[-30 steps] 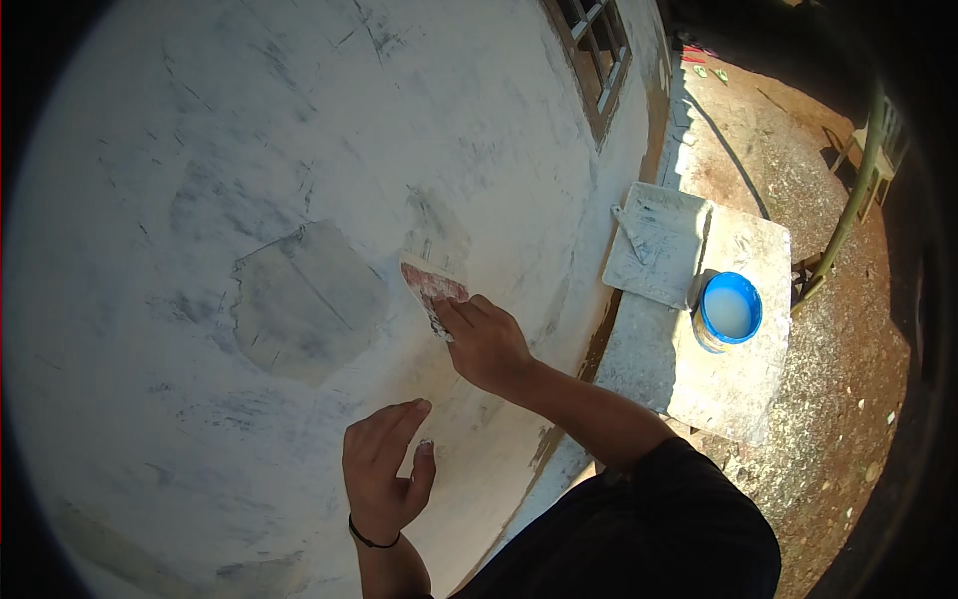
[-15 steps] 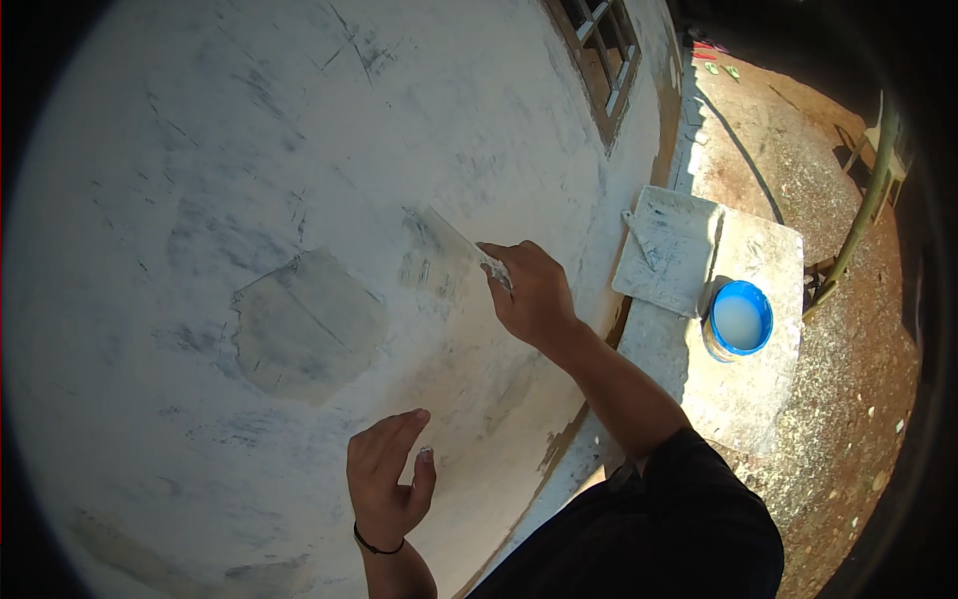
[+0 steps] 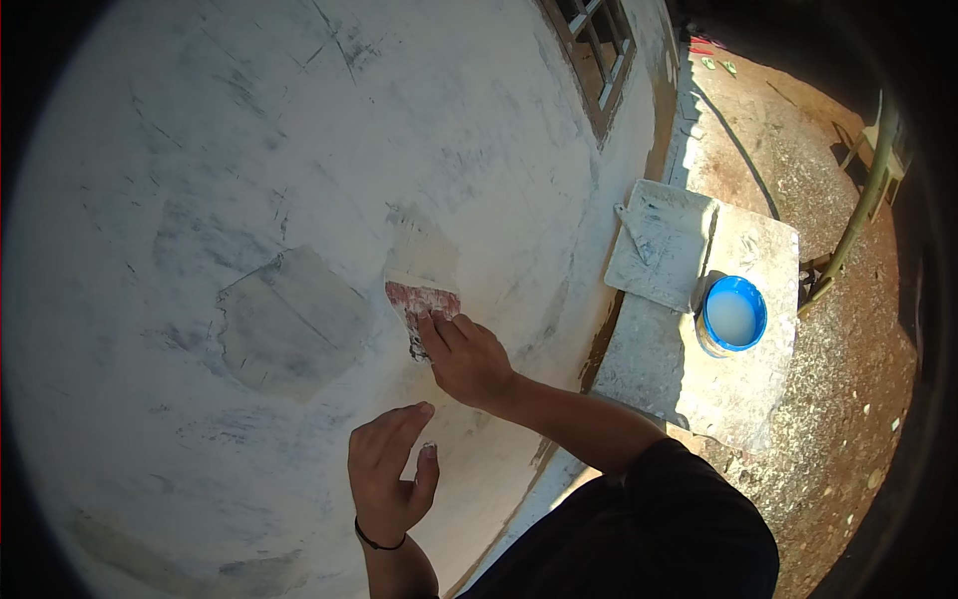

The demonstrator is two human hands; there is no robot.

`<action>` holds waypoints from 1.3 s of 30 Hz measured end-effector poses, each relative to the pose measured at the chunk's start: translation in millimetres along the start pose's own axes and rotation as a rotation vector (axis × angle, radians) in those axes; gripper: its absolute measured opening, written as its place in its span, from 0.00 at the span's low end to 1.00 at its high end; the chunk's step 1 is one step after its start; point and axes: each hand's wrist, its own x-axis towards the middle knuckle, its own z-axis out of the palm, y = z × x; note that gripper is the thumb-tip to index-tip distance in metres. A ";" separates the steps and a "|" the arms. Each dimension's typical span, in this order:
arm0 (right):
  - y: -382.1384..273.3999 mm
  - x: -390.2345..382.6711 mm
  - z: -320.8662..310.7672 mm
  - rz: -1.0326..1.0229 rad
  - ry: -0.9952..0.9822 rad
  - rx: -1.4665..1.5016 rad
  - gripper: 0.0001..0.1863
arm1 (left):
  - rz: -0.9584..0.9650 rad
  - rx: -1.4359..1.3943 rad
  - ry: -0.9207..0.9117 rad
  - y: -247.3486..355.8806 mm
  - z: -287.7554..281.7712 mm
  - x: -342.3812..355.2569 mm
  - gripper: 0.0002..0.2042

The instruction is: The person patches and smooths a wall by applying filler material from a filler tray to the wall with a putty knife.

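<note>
My right hand is closed on a wide, flat paintbrush, its red body smeared with white. The brush lies against a whitish wall, just below a damp-looking greyish strip. Its grip is partly hidden by my fingers. Lower down, my left hand holds nothing; its fingers are stretched out and the thumb stands apart, with white on the thumb tip. A dark band circles that wrist. Left of the brush, a larger greyish patch marks the wall.
On a pale slab to the right stands a blue-rimmed bucket of whitish liquid. Beside it sits a white-smeared paint tray with a tool in it. A barred window is set into the wall above. Sandals lie farther off.
My right hand has moved left and down along the wall with the brush, whose red face now shows. My left hand has barely moved.
</note>
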 end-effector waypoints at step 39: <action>-27.5 -9.8 -10.3 -0.019 -0.052 0.071 0.21 | -0.036 0.103 0.005 4.9 -20.4 14.0 0.19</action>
